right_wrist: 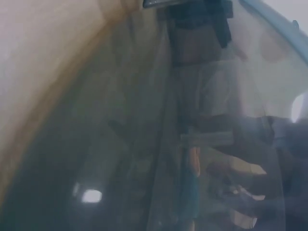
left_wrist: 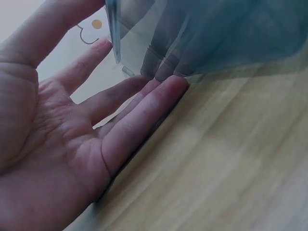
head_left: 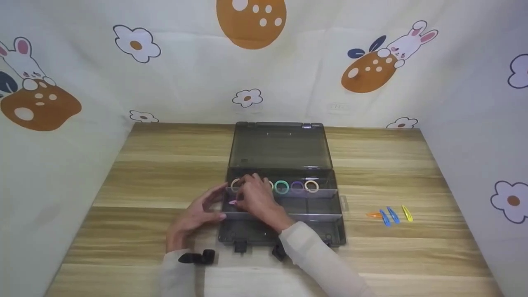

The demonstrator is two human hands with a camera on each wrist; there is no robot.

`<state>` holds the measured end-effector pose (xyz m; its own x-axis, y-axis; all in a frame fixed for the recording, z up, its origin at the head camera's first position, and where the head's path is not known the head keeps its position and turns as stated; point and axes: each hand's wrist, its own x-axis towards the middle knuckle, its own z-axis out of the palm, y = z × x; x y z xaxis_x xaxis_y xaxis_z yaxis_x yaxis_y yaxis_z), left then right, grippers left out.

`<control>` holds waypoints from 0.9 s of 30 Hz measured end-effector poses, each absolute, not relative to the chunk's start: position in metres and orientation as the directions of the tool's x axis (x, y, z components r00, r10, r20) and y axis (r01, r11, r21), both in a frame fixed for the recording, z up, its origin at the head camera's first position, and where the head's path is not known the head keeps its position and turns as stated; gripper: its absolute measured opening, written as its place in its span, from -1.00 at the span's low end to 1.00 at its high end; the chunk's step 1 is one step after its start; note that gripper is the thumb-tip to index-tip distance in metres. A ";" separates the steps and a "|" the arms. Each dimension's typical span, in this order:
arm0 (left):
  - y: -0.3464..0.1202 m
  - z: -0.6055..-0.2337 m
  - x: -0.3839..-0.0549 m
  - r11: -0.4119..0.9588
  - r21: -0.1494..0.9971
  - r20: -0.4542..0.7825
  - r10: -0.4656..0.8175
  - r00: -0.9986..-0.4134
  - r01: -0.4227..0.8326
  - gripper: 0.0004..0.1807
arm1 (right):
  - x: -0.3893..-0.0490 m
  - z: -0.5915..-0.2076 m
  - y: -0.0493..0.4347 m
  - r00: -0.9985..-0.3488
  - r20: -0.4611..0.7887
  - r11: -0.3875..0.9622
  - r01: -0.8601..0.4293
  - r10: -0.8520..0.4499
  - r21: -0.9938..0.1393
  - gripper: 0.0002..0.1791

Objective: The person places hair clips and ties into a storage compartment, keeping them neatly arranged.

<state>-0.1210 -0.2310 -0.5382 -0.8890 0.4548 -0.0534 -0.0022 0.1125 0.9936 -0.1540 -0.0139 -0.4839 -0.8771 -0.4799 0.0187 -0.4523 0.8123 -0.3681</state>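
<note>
A dark see-through plastic organizer box [head_left: 280,235] stands on the table with its lid [head_left: 280,146] raised at the back. My right hand [head_left: 258,202] reaches into the left of its middle row, pinching a small pink hair clip [head_left: 233,202] at the fingertips. At the box's left side is my left hand [head_left: 194,216]; the left wrist view shows its fingers [left_wrist: 139,125] nearly straight, touching the outer wall. Several rings, cream, green and purple, stand in the back row, among them a green ring [head_left: 281,187]. Dark box plastic and reflections fill most of the right wrist view.
Right of the box, on the wooden table [head_left: 144,177], lie an orange hair clip [head_left: 374,215], two blue hair clips [head_left: 393,215] and a yellow hair clip [head_left: 407,213]. Latches [head_left: 240,246] jut from the box front. Patterned cloth [head_left: 185,62] hangs behind and on both sides.
</note>
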 end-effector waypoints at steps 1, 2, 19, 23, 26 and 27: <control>-0.231 -0.538 -0.121 0.109 0.994 -0.058 0.453 -0.890 -0.010 -0.07 | -0.154 -0.484 -0.015 -0.882 0.013 0.822 -0.444 -0.471 -0.357 -0.87; -0.230 -0.538 -0.121 0.103 0.995 -0.062 0.451 -0.890 -0.017 -0.07 | -0.153 -0.484 -0.016 -0.885 0.005 0.828 -0.437 -0.465 -0.351 -0.87; -0.230 -0.540 -0.123 0.101 0.995 -0.044 0.464 -0.885 0.003 -0.07 | -0.155 -0.470 0.004 -0.868 0.073 0.730 -0.456 -0.491 -0.509 -0.80; -0.231 -0.540 -0.122 0.109 0.994 -0.046 0.457 -0.888 0.005 -0.07 | -0.154 -0.458 0.017 -0.863 0.091 0.681 -0.453 -0.497 -0.576 -0.82; -0.230 -0.538 -0.122 0.110 0.994 -0.061 0.447 -0.893 -0.013 -0.08 | -0.152 -0.448 0.027 -0.864 0.102 0.645 -0.443 -0.494 -0.623 -0.82; -0.230 -0.538 -0.121 0.111 0.994 -0.066 0.444 -0.894 -0.018 -0.08 | -0.151 -0.445 0.031 -0.865 0.108 0.638 -0.441 -0.491 -0.632 -0.82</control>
